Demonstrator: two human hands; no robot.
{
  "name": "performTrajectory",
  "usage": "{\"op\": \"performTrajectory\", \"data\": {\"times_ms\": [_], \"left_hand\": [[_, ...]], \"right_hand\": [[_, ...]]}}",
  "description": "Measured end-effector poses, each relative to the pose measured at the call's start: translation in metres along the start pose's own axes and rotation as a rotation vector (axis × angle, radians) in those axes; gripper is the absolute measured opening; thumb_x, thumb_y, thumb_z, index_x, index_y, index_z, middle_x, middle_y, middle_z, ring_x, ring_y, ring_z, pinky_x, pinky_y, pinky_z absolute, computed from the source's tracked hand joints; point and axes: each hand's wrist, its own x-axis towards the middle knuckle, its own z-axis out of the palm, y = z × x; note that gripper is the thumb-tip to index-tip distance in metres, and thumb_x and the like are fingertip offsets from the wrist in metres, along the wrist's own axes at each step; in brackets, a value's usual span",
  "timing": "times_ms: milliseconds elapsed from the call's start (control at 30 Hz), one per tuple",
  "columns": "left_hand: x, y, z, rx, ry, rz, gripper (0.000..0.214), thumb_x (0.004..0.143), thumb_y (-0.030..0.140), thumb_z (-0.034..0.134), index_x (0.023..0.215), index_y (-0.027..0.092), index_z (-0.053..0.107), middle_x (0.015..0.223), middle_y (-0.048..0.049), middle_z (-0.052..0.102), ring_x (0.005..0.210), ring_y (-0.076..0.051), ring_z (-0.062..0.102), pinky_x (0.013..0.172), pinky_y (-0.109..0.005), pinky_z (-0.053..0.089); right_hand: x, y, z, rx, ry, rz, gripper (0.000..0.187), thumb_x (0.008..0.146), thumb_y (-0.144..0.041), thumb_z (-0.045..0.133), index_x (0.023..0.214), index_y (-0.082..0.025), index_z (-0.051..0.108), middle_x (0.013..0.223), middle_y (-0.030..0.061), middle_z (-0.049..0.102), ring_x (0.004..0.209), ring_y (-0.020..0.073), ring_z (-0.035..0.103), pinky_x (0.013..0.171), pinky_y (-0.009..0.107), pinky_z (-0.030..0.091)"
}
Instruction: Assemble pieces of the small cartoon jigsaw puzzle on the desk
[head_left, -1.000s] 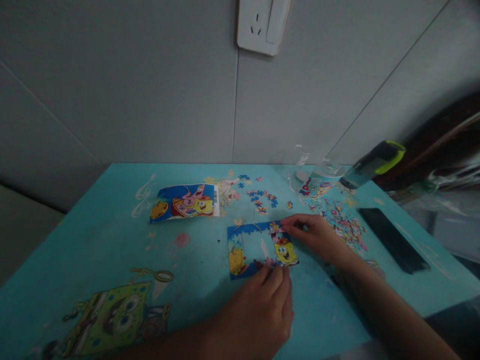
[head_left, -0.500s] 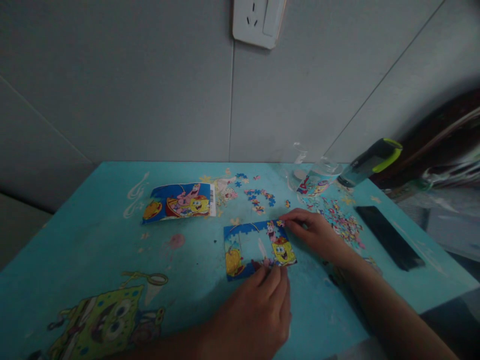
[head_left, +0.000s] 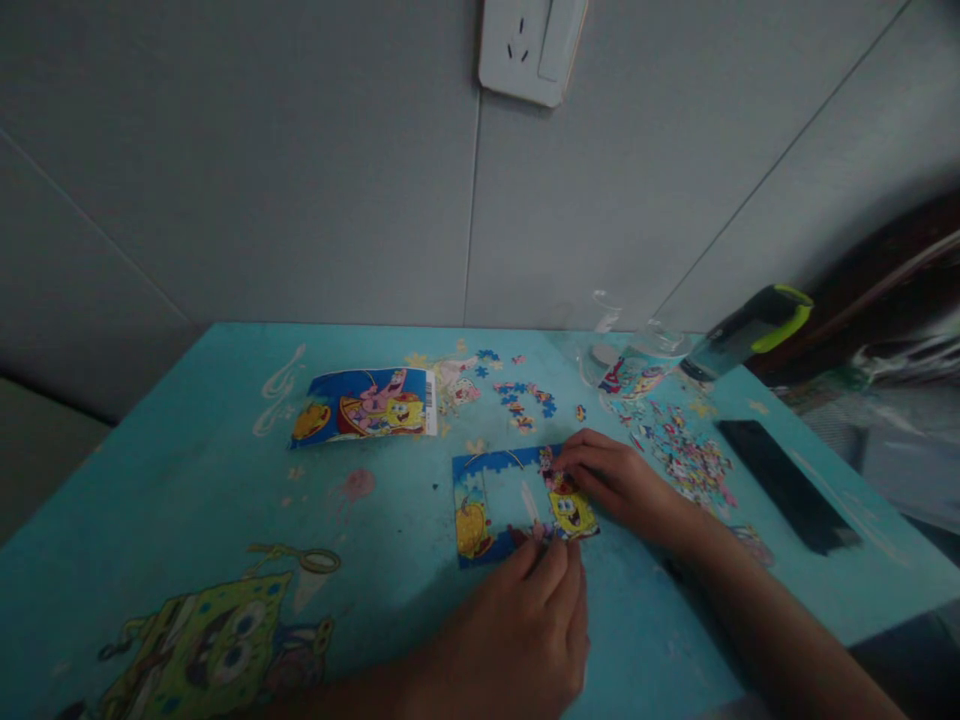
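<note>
puzzle [head_left: 472,528]: we see it lying flat on the tabletop [head_left: 187,470], near the middle of our view, joined around its border, its middle open so that the teal shows through.
puzzle colours: blue along the top and left, a yellow burger at lower left, a yellow square character on the right side, which is broader than the top strip.
left hand [head_left: 525,620]: our fingers are bent at the puzzle's lower edge, hiding part of it; we cannot tell whether they pinch a piece.
right hand [head_left: 622,485]: fingers and thumb lie close together over the upper right part; we cannot tell whether a piece is between them.
change: half a second ago our right fingertips were at the upper right corner; now they reach further in, while our left hand has stayed at the lower edge.
room: to the left, printed tabletop spreads wide; the packet [head_left: 367,405] lies up and left, the loose pieces [head_left: 547,402] just beyond the top edge, the pile [head_left: 686,455] beyond our right hand.
</note>
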Motion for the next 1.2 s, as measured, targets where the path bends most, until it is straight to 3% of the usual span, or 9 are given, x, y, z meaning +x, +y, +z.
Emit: {"op": "performTrajectory", "data": {"times_ms": [200, 367, 467, 667, 1200], "left_hand": [[-0.001, 0.0, 0.006, 0.015, 0.033, 0.0, 0.045, 0.103, 0.034, 0.049, 0.128, -0.001, 0.064, 0.133, -0.0223, 0.064, 0.119, -0.034, 0.061, 0.101, -0.047, 0.044], [-0.001, -0.001, 0.009, 0.026, 0.07, 0.003, 0.044, 0.103, 0.034, 0.049, 0.125, 0.0, 0.066, 0.13, -0.0203, 0.067, 0.117, -0.033, 0.063, 0.101, -0.046, 0.045], [0.0, -0.003, 0.009, 0.039, 0.081, 0.002, 0.043, 0.103, 0.033, 0.048, 0.126, 0.001, 0.066, 0.13, -0.0185, 0.067, 0.117, -0.031, 0.063, 0.101, -0.044, 0.045], [0.002, -0.004, 0.008, 0.053, 0.066, 0.017, 0.041, 0.104, 0.034, 0.048, 0.125, 0.003, 0.067, 0.129, -0.0162, 0.068, 0.116, -0.029, 0.063, 0.1, -0.042, 0.046], [0.002, 0.001, 0.007, 0.057, 0.044, 0.006, 0.051, 0.106, 0.04, 0.042, 0.127, -0.001, 0.065, 0.129, -0.0219, 0.066, 0.117, -0.034, 0.061, 0.101, -0.051, 0.042]], "right_hand": [[0.0, -0.001, -0.002, -0.039, 0.033, 0.0, 0.024, 0.103, -0.027, 0.053, 0.117, -0.025, 0.073, 0.104, 0.0074, 0.072, 0.096, 0.0201, 0.069, 0.085, 0.035, 0.056], [-0.002, 0.013, -0.009, -0.117, 0.259, 0.13, 0.018, 0.099, -0.028, 0.058, 0.108, -0.024, 0.073, 0.104, 0.0065, 0.075, 0.094, 0.0221, 0.07, 0.086, 0.036, 0.055], [-0.002, 0.025, -0.013, -0.166, 0.326, 0.227, 0.019, 0.098, -0.031, 0.059, 0.109, -0.024, 0.073, 0.104, 0.0072, 0.076, 0.091, 0.0235, 0.069, 0.083, 0.037, 0.055], [-0.002, 0.032, -0.011, -0.206, 0.312, 0.271, 0.02, 0.097, -0.034, 0.059, 0.107, -0.024, 0.074, 0.105, 0.0067, 0.076, 0.091, 0.0244, 0.069, 0.083, 0.038, 0.054], [0.003, 0.052, 0.003, -0.284, 0.343, 0.302, 0.019, 0.095, -0.031, 0.06, 0.105, -0.023, 0.075, 0.105, 0.0075, 0.077, 0.092, 0.0247, 0.072, 0.085, 0.039, 0.056]]}}
